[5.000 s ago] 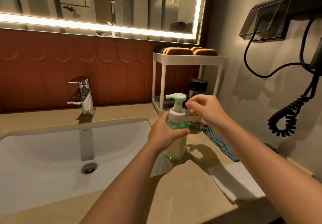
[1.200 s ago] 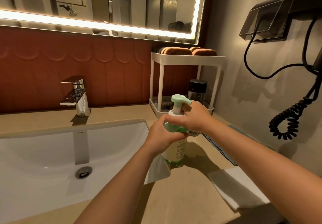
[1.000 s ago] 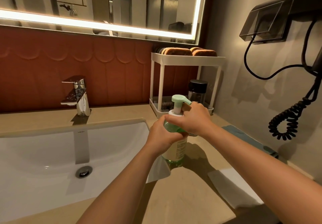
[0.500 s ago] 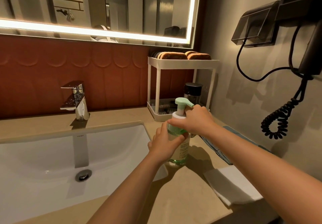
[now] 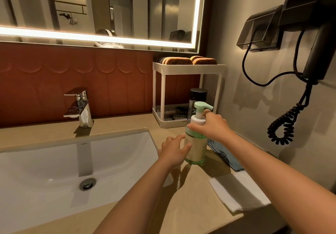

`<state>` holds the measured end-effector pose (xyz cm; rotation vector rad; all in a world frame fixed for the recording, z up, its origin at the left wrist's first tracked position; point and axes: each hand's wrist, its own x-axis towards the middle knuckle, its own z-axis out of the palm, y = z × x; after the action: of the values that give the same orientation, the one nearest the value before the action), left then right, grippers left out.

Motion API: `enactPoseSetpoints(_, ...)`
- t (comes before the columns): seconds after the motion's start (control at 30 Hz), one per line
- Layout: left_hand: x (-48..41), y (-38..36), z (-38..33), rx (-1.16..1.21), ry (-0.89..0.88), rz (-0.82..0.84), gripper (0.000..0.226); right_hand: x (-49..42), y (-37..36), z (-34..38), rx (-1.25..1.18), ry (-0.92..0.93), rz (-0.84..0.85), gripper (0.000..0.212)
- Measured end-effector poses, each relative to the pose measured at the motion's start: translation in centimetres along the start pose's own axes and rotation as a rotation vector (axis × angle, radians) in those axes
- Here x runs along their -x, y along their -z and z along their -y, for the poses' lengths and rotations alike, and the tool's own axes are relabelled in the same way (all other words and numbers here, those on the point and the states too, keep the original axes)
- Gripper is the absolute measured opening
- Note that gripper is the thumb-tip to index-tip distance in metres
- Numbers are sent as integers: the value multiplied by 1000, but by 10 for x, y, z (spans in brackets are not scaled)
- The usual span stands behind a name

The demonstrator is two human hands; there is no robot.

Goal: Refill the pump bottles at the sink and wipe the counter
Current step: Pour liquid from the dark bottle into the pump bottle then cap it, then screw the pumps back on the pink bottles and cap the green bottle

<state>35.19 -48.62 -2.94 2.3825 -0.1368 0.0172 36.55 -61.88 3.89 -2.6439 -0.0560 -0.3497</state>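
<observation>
A green pump bottle [image 5: 196, 142] stands upright on the worktop [image 5: 196, 197] beside the sink's right edge. The right hand [image 5: 212, 127] clamps its white collar; left hand [image 5: 174, 151] fingers rest loosely on the label. Smooth plastic, likely slippery and full-heavy: grip the body.

Green pump bottle [image 5: 196, 142] with cream label in my hands, white sink [image 5: 54, 161], beige counter [image 5: 190, 206], rust scalloped wall tiles [image 5: 91, 81], black hairdryer [image 5: 312, 33].

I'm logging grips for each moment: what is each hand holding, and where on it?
The right hand grips the green pump bottle at its shoulder, below the white collar. The left hand only rests its fingers against the label.
</observation>
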Motion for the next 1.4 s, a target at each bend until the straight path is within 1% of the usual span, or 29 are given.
enactPoseSetpoints(0.07, 3, 5, 3, -17, -8, 27, 49, 6, -1, 1, -40, -33, -29, 81)
enactPoseSetpoints(0.1, 6, 9, 6, -20, -13, 39, 48, 11, -2, 1, -80, -57, -42, 84)
enactPoseSetpoints(0.13, 9, 13, 8, -14, -22, 50, 46, 15, -2, 2, -114, -75, -57, 82)
enactPoseSetpoints(0.23, 22, 29, 13, 18, -59, 96, 41, 30, -2, 3, -134, -114, -97, 58)
enactPoseSetpoints(0.3, 32, 41, 18, 15, -79, 123, 38, 38, -3, 2, -137, -104, -114, 37)
enactPoseSetpoints(0.33, 36, 47, 19, 12, -90, 133, 37, 41, -3, 2, -154, -95, -109, 32)
enactPoseSetpoints(0.43, 61, 68, 27, -2, -107, 172, 36, 54, -8, 12, -226, -37, -3, 31)
enactPoseSetpoints(0.57, 94, 95, 42, -75, -141, 246, 34, 76, -18, 39, -150, 86, 193, 26)
enactPoseSetpoints(0.7, 133, 126, 69, -161, -120, 286, 34, 103, -31, 79, -99, 211, 373, 20)
enactPoseSetpoints(0.83, 175, 156, 94, -222, -65, 274, 34, 123, -53, 119, -41, 318, 528, 24)
enactPoseSetpoints(0.93, 206, 179, 118, -248, -16, 252, 35, 136, -74, 151, -6, 381, 655, 23)
enactPoseSetpoints(1.13, 258, 223, 163, -276, 91, 177, 35, 159, -113, 211, -4, 501, 776, 23)
enactPoseSetpoints(1.27, 286, 252, 188, -301, 115, 112, 33, 167, -137, 245, -7, 547, 826, 18)
enactPoseSetpoints(1.4, 313, 279, 210, -305, 162, 13, 33, 176, -154, 279, -8, 609, 854, 24)
